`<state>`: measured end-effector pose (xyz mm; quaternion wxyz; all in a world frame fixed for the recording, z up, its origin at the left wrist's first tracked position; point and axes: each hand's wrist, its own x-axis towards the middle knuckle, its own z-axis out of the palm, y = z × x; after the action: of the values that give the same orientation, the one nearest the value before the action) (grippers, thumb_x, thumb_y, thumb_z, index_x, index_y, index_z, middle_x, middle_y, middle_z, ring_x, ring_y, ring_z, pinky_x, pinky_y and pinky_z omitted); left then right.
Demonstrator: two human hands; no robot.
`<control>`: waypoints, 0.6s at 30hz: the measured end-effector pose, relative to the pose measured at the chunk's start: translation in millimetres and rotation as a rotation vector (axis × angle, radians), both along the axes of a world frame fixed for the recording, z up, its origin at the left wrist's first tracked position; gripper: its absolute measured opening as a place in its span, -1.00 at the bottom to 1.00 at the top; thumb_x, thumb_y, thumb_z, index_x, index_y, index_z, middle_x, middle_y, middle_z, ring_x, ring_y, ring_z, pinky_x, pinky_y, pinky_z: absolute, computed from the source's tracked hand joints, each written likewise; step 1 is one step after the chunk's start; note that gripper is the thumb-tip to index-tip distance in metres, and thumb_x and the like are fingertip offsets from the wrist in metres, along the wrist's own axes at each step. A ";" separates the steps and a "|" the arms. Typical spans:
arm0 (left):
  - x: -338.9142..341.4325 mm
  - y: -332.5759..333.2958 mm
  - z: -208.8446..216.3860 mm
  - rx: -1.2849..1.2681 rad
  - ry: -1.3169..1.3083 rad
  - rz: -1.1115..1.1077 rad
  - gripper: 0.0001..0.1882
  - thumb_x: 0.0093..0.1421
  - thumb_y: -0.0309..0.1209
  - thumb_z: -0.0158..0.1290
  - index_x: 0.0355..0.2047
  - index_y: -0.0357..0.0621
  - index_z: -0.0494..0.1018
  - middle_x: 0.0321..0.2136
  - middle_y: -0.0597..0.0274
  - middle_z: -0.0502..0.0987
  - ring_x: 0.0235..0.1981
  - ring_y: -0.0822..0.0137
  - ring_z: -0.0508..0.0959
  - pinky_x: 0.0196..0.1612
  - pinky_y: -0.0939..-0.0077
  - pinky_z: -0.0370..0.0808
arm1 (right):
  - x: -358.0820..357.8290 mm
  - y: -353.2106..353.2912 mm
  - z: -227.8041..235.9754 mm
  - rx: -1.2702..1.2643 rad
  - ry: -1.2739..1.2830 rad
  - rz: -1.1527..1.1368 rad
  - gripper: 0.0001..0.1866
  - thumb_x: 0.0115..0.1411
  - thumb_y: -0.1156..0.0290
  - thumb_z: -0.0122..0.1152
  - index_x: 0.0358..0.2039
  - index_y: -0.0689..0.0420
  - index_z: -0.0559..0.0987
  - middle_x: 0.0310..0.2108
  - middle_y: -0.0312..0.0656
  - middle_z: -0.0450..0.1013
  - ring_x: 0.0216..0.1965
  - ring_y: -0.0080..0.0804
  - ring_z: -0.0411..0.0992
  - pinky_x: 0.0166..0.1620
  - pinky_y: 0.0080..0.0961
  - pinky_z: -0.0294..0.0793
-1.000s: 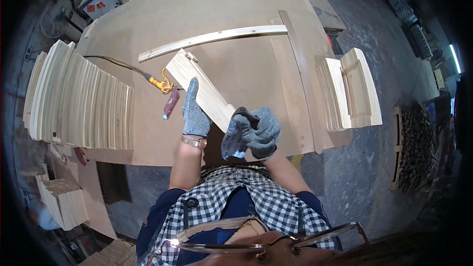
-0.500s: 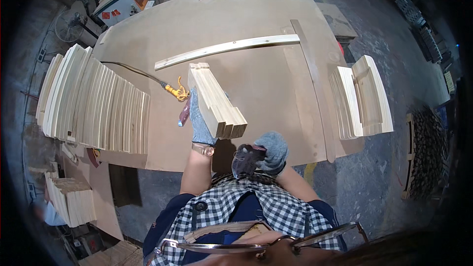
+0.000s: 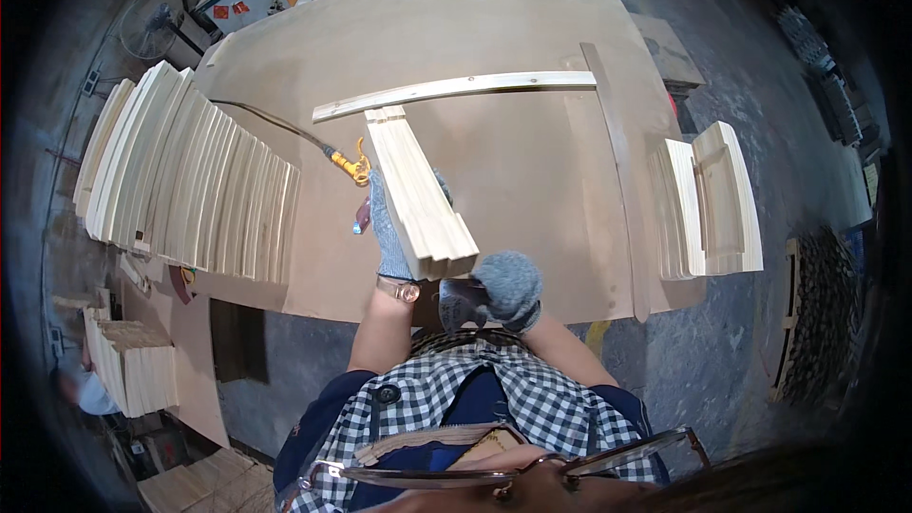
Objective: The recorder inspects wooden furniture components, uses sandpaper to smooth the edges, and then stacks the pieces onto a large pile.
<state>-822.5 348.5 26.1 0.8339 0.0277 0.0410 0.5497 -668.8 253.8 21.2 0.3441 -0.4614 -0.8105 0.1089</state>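
Several pale wooden strips (image 3: 423, 195) are bundled side by side, their near ends uneven. My left hand (image 3: 388, 237), in a grey knit glove, is wrapped round the bundle from its left side and holds it above the table. My right hand (image 3: 514, 293), gloved too, grips a dark, crumpled sheet of sandpaper (image 3: 462, 304) just below the bundle's near end. Beyond my left hand lie a yellow air blow gun (image 3: 350, 167) on its hose and a small reddish-brown piece (image 3: 362, 217).
On the wide table (image 3: 532, 199) lies a long wooden strip (image 3: 456, 90), meeting a darker straight bar (image 3: 616, 180). Stacked boards (image 3: 199, 180) stand at the left edge, with a smaller board stack (image 3: 676, 209) at the right. Another person (image 3: 90, 389) is partly visible at lower left.
The bundle has rolled a little in my left hand, and its near end sits slightly lower. My right hand has moved slightly left with the sandpaper, toward that end. The view has shifted slightly.
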 end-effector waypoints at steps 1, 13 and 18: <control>0.1 1.1 5.0 0.022 -0.103 -0.022 -0.51 0.14 0.04 -0.14 -0.17 -0.13 0.31 -0.42 0.17 0.38 -0.42 0.26 0.45 -0.33 0.37 0.47 | -1.1 0.3 -3.0 0.002 0.001 0.007 -0.71 -0.33 0.23 0.21 -0.50 0.04 0.52 -0.56 -0.13 0.39 -0.51 -0.11 0.36 -0.43 -0.24 0.34; -3.6 1.8 4.7 0.063 -0.391 -0.113 -0.54 -0.04 -0.09 0.16 -0.31 -0.13 0.26 -0.50 0.36 0.33 -0.44 0.47 0.38 -0.28 0.55 0.42 | 10.4 8.0 -4.2 -0.309 0.890 -0.194 -0.63 0.04 0.10 0.19 -0.63 0.13 0.37 -0.63 -0.33 0.29 -0.55 -0.56 0.25 -0.47 -0.59 0.24; -14.8 1.6 -16.8 0.024 -0.401 -0.063 -0.47 -0.05 -0.04 0.15 -0.26 -0.16 0.25 -0.44 0.35 0.33 -0.41 0.46 0.38 -0.27 0.53 0.42 | -22.7 8.5 25.1 -0.373 1.029 0.010 -0.70 0.08 0.19 0.15 -0.56 0.17 0.39 -0.57 -0.30 0.31 -0.51 -0.54 0.27 -0.41 -0.60 0.27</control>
<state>-837.2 350.1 9.2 0.8417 -0.0711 -0.1332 0.5184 -691.5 262.3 46.3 0.6079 -0.3979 -0.5068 0.4639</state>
